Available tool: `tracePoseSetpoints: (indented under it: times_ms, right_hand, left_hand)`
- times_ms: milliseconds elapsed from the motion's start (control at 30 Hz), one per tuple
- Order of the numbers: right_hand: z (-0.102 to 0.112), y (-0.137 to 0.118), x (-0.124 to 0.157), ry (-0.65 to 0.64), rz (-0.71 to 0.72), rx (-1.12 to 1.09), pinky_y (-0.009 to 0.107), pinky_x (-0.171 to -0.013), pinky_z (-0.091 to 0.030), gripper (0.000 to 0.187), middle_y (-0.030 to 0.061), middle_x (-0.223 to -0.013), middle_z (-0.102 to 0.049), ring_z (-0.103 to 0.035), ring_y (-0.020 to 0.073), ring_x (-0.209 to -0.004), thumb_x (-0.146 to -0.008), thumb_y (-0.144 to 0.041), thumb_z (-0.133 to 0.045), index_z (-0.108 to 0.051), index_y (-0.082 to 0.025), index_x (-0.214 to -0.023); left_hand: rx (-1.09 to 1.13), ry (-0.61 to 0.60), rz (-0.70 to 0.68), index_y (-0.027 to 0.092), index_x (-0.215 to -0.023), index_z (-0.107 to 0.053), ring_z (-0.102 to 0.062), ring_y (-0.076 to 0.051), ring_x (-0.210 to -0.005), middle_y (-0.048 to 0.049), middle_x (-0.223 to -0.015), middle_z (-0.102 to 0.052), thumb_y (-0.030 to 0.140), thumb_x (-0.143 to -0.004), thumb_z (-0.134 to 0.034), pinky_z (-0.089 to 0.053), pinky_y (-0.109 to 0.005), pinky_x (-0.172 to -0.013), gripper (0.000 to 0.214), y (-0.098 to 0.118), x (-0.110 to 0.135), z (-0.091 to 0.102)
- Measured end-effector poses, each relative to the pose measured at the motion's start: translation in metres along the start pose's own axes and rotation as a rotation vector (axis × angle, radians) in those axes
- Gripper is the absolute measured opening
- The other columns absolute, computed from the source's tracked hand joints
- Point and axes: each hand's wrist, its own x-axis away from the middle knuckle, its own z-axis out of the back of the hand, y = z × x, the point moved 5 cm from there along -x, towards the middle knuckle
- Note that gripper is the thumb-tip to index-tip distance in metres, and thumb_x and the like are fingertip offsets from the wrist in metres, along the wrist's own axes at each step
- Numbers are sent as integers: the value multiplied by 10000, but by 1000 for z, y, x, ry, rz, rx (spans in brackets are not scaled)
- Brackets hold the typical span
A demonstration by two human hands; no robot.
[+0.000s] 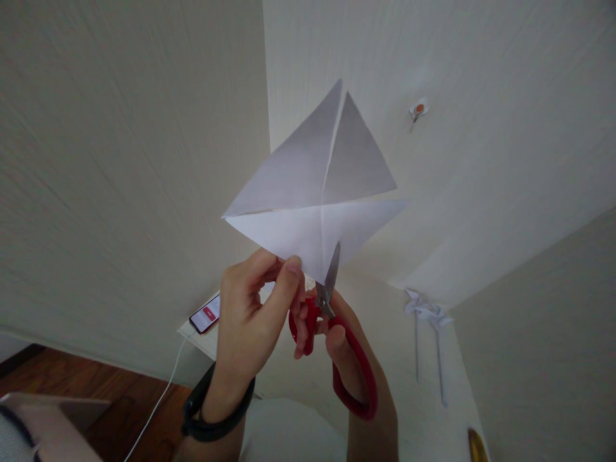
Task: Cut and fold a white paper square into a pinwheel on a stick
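A square sheet of white paper [283, 173] is held up diamond-wise in front of me. Slits run inward from its top, left and right corners toward the middle, and a crease leads to the bottom corner. My left hand [260, 308] pinches the lower left edge between thumb and fingers. In my right hand [344, 353] are red-handled scissors [353, 378], thumb through one loop and fingers in the other. Their blades are spread at the bottom corner, one lying in front of the paper, the other mostly hidden.
A phone [205, 314] with a white cable [161, 398] lies on the table [303, 372] at the left. Paper pinwheels on sticks [428, 311] rest at the right. A small white item with an orange centre [419, 109] is on the wall behind.
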Motion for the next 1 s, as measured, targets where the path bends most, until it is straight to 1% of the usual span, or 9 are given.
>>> tracePoseSetpoints:
  times_ms: [133,267,467,600,700,833,1000]
  right_hand:
    - [0,0,1,-5,-5,14,230,-498,-406,541,-17,-713,-520,-462,109,-567,-792,-754,-531,-500,-217,-859]
    - [-2,-2,-1,-6,-17,-8,217,-491,-439,554,-30,-693,-486,-471,96,-547,-780,-764,-535,-482,-216,-843]
    - [-2,-4,-1,6,-21,-15,207,-472,-427,554,-37,-664,-482,-458,90,-535,-774,-762,-546,-475,-214,-815]
    - [-2,-5,0,22,-46,0,217,-470,-427,589,-32,-679,-479,-431,93,-545,-735,-795,-552,-448,-218,-789]
    - [-3,-5,0,32,-41,31,230,-499,-421,607,-24,-696,-490,-427,102,-577,-711,-809,-561,-460,-217,-795]
    - [-3,-4,1,29,-23,78,234,-539,-422,594,-13,-733,-521,-451,110,-619,-731,-793,-558,-489,-212,-836]
    - [-3,-4,2,26,-23,70,238,-546,-421,595,-15,-736,-530,-440,100,-602,-736,-795,-548,-474,-211,-820]
  left_hand:
    - [13,0,1,203,-542,-476,-475,-75,-408,73,-439,-511,171,-902,-532,-377,-214,-430,365,0,0,1]
    - [21,-2,11,202,-549,-475,-489,-77,-421,69,-452,-513,172,-895,-541,-386,-221,-445,354,-2,-1,1]
    - [22,18,13,205,-542,-472,-480,-85,-421,66,-452,-508,165,-891,-535,-387,-234,-448,357,-1,0,0]
    - [15,36,-8,203,-531,-469,-471,-79,-422,68,-444,-503,171,-895,-541,-386,-229,-455,372,-1,3,0]
    - [24,41,-9,206,-545,-472,-472,-82,-420,68,-440,-500,205,-900,-550,-380,-229,-448,363,-1,4,0]
    - [-37,67,-2,203,-530,-471,-440,-85,-402,62,-432,-475,196,-878,-569,-350,-240,-418,361,-1,3,2]
    - [-47,26,-6,202,-544,-465,-444,-81,-415,66,-450,-473,183,-883,-547,-366,-233,-431,349,0,2,1]
